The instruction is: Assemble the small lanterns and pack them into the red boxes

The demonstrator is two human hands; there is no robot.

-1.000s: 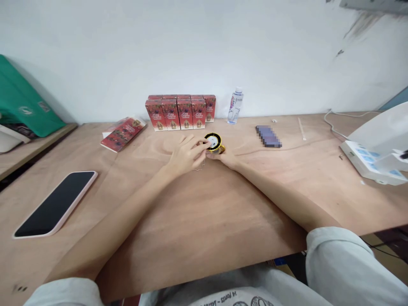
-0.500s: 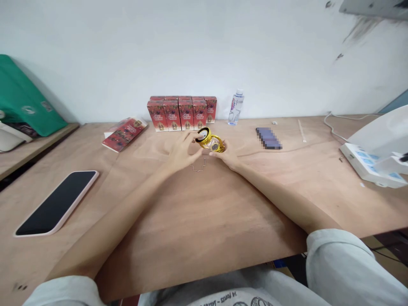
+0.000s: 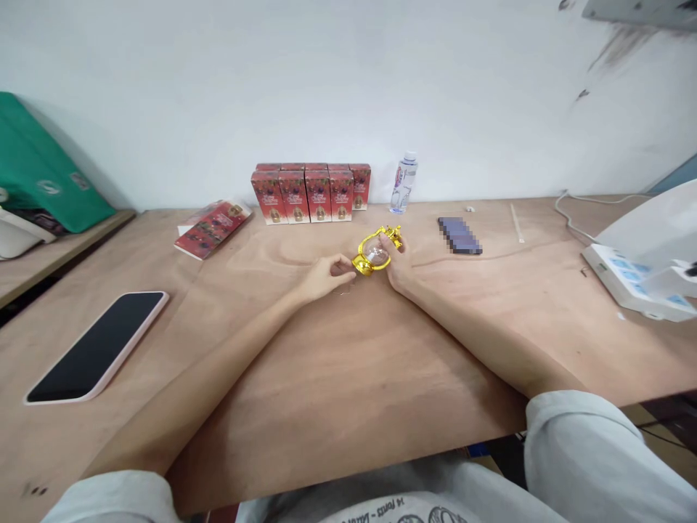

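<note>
Above the middle of the wooden table is a shiny gold ornament (image 3: 375, 252) with a clear round globe in a gold ring, tilted with its base low to the left and its decorated top up to the right. My right hand (image 3: 400, 265) grips it by the ring and top, thumb across the front. At the gold base, the thumb and fingertips of my left hand (image 3: 327, 277) close on the edge from the left. Fingers of my right hand behind the ornament are hidden.
Several red printed boxes (image 3: 319, 196) stand in rows by the wall, beside a water bottle (image 3: 404, 183). Flattened red cartons (image 3: 212, 229) lie left of them. A phone (image 3: 98, 347) lies front left, a blurred dark item (image 3: 460, 236) right, and a white power strip (image 3: 637, 282) far right.
The ornament has turned: its base, earlier raised toward the upper left with the underside showing, now points down left. My left hand has moved slightly down; my right hand is higher on it.
</note>
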